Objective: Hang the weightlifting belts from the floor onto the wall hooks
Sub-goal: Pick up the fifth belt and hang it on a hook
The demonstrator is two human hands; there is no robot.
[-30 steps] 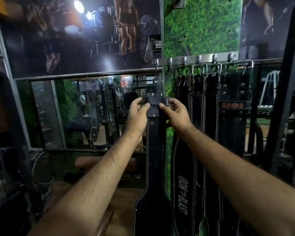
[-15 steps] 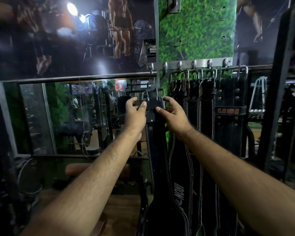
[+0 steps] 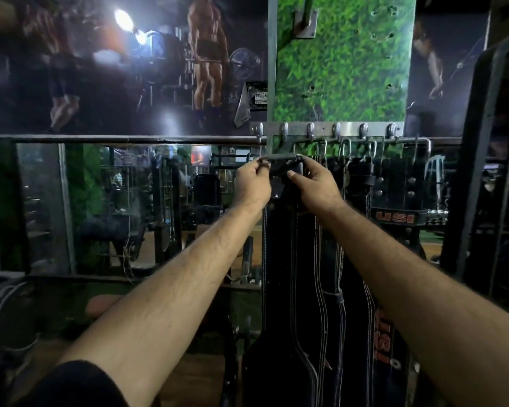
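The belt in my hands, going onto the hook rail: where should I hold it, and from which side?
Hold the belt at its buckle end, probably best as now: left hand and right hand pinching either side from the front. The long strap hangs straight down, so a top grip keeps the metal buckle level, just under the hook rail.

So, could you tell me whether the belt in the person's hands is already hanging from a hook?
No, both the left hand and right hand hold the belt by its buckle end below the hook rail.
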